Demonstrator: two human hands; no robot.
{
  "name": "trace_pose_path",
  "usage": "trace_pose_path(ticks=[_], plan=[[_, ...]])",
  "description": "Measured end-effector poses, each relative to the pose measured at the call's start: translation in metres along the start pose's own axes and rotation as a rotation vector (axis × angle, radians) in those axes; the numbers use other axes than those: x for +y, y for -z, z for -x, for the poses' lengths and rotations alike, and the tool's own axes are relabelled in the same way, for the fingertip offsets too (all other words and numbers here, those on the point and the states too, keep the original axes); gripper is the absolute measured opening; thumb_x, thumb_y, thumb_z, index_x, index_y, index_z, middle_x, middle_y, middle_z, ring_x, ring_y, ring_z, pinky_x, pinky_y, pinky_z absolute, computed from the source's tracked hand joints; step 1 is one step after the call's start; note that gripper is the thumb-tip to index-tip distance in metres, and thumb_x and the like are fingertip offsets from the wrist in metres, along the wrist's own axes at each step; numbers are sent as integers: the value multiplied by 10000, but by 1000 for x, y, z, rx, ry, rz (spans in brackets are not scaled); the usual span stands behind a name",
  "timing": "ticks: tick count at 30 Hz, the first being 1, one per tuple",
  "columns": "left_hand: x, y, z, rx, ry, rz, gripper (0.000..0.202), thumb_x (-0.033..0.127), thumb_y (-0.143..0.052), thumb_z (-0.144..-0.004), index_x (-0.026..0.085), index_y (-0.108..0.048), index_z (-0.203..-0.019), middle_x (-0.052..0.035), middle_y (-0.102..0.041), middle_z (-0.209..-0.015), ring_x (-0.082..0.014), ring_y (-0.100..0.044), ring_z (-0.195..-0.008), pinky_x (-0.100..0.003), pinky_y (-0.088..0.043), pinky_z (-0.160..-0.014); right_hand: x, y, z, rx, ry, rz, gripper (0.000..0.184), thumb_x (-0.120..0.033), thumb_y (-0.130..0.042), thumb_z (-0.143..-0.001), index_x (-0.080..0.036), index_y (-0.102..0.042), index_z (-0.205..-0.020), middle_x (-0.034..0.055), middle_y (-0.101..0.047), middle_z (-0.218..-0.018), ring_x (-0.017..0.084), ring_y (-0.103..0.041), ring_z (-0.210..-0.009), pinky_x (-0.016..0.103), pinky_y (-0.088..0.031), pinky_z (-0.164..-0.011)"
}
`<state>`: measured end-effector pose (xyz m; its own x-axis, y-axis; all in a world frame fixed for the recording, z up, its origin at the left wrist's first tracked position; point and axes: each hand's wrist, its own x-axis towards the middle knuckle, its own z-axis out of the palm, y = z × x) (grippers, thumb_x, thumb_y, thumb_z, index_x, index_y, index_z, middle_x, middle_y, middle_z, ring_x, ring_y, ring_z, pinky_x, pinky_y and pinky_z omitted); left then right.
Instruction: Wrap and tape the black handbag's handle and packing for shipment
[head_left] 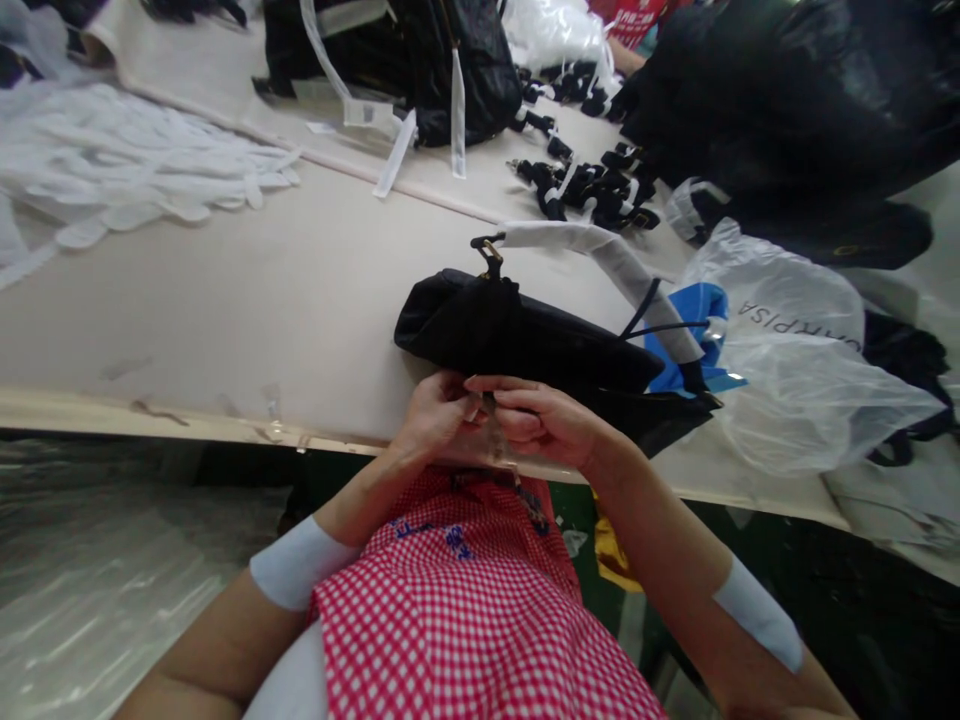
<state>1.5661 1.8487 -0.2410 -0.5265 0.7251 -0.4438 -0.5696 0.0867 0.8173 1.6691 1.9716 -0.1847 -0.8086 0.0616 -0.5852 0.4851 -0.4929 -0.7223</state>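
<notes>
A black handbag [555, 335] lies on its side on the table just beyond my hands. Its handle [600, 245] is wrapped in white sheeting, and a blue tag [694, 310] hangs by its right end. At the bag's near edge my left hand [442, 415] is closed, thumb and fingers pinched together. My right hand [540, 415] meets it fingertip to fingertip, its fingers curled. Whatever small piece sits between the fingertips is too small and blurred to name.
White padded strips [127, 160] are heaped at the left. Another black bag [420, 60] with white strips stands at the back. Black straps [585, 185] lie in a bundle near a large dark bag [787, 110]. Clear plastic bags [795, 350] lie at the right. The table edge [225, 425] runs before me.
</notes>
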Motion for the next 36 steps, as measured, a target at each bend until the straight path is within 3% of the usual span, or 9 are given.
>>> trace_pose_path(ticks=[6, 12, 17, 21, 25, 31, 34, 36], plan=[[-4, 3, -5, 8, -67, -70, 161, 194, -742, -681, 156, -610, -765, 15, -629, -670, -124, -607, -600, -231, -502, -552, 42, -19, 15, 90, 219, -140, 703, -334, -639, -882, -281, -381, -1534, -125, -282, -506, 68, -166, -438, 176, -215, -418], [-7, 5, -9, 41, -143, -166, 146, 158, -703, -626, 161, -621, -746, 23, -607, -669, -109, -551, -611, -212, -437, -557, 79, -32, 0, 211, 297, -184, 788, -368, -621, -889, -377, -238, -1578, -121, -320, -521, 75, -193, -439, 166, -226, -424], [-4, 8, -5, 39, -143, -198, 161, 128, -626, -592, 159, -641, -749, 11, -629, -718, -124, -569, -678, -217, -439, -612, 85, -33, -9, 257, 310, -151, 797, -380, -611, -899, -369, -206, -1586, -128, -308, -509, 69, -218, -429, 158, -230, -427], [-2, 9, -4, 40, -123, -169, 92, 221, -609, -667, 163, -640, -732, -3, -647, -728, -148, -590, -707, -238, -460, -650, 87, -32, -8, 259, 305, -118, 794, -415, -603, -909, -377, -191, -1587, -126, -326, -521, 65, -239, -415, 157, -236, -407], [-1, 7, -6, 55, -131, -144, 160, 314, -646, -726, 155, -641, -708, -1, -635, -699, -130, -564, -667, -233, -454, -635, 88, -32, -8, 266, 281, -90, 796, -438, -594, -915, -367, -180, -1591, -127, -336, -534, 64, -243, -404, 160, -253, -389], [4, 0, -7, 75, -36, -71, 86, 220, -676, -686, 160, -614, -685, 23, -600, -634, -107, -537, -573, -210, -431, -529, 90, -34, -10, 306, 303, -14, 795, -431, -556, -929, -328, -149, -1604, -120, -363, -538, 76, -287, -425, 178, -307, -427], [7, 1, -8, 26, 22, 20, 124, 207, -700, -668, 163, -584, -673, 43, -540, -563, -97, -498, -499, -208, -413, -462, 89, -34, -6, 348, 319, 183, 775, -415, -497, -958, -288, -108, -1615, -102, -408, -541, 100, -333, -437, 206, -336, -446], [11, 4, -8, -8, 51, 40, 139, 186, -722, -651, 155, -587, -666, 46, -518, -535, -88, -481, -474, -204, -408, -440, 88, -29, -2, 423, 343, 428, 727, -382, -493, -960, -255, -191, -1609, -62, -502, -582, 125, -420, -480, 243, -393, -501]])
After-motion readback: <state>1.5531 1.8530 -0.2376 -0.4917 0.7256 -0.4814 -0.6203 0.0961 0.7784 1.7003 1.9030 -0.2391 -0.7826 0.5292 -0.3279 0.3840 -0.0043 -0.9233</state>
